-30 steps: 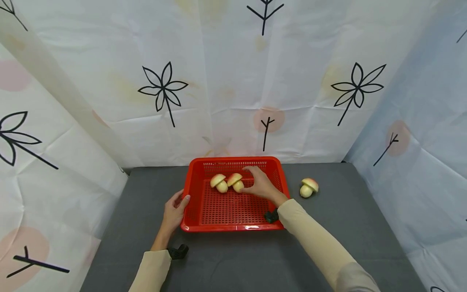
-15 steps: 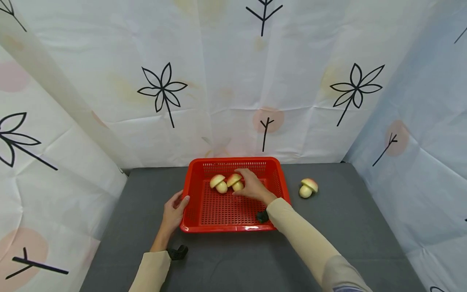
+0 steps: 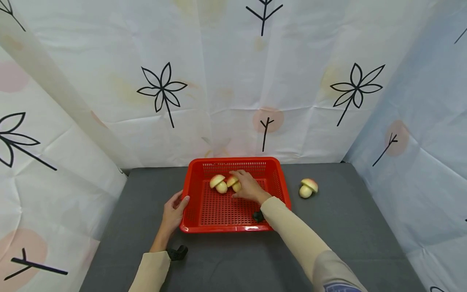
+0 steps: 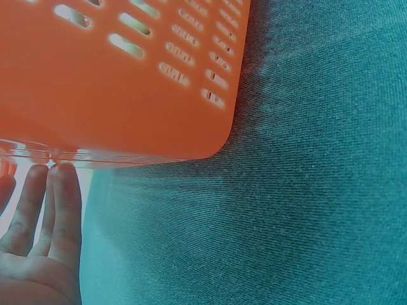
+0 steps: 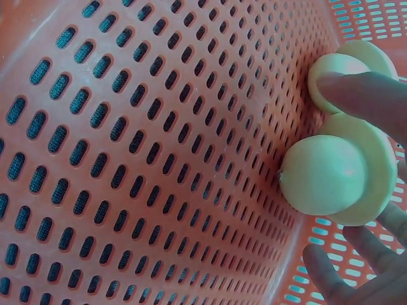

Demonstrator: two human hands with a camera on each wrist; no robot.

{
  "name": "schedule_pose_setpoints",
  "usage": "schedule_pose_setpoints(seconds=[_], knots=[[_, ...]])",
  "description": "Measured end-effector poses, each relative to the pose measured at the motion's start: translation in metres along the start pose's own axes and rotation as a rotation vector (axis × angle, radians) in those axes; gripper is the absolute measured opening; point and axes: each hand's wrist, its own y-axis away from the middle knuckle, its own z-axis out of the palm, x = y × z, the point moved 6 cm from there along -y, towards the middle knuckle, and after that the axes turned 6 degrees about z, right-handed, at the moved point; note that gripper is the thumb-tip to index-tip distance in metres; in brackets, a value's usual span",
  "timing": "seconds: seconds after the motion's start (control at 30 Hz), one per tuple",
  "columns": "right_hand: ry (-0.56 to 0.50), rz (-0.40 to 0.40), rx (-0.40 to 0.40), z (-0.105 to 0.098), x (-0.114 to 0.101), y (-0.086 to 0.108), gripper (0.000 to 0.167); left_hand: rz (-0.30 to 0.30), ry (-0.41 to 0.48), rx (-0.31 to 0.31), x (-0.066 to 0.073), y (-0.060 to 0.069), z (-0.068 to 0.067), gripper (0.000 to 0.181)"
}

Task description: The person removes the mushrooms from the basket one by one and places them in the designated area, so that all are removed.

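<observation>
Right grip (image 3: 249, 187) has shifted left, parted round 1 mushroom (image 3: 232, 182); left grip (image 3: 173, 213) pinches basket (image 3: 219, 229); sleeve patch (image 3: 341, 287) illegible.

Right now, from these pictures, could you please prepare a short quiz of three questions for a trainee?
1. How many mushrooms lie inside the red plastic basket?

2. True or false: the left hand touches the left side of the basket.

3. Which mushroom is nearest to the right hand?
A) the one on the grey table
B) the left one in the basket
C) the right one in the basket

Key: 1. Two. 2. True. 3. C.
</observation>
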Motion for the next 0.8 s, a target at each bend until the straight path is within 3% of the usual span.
schedule_pose_setpoints(seconds=[0.3,0.6,0.8], knots=[[0.071,0.004,-0.005,0.0043,-0.0009,-0.0017,0.089,0.016,0.005,0.010,0.0019,0.0020,0.0001,0.055],[0.069,0.072,-0.006,0.0074,0.0060,-0.0022,0.087,0.017,-0.007,0.011,0.0013,0.0022,0.0000,0.053],[0.055,0.062,0.036,0.0055,0.0074,-0.0007,0.085,0.027,-0.018,0.011,0.0002,0.0014,-0.0002,0.055]])
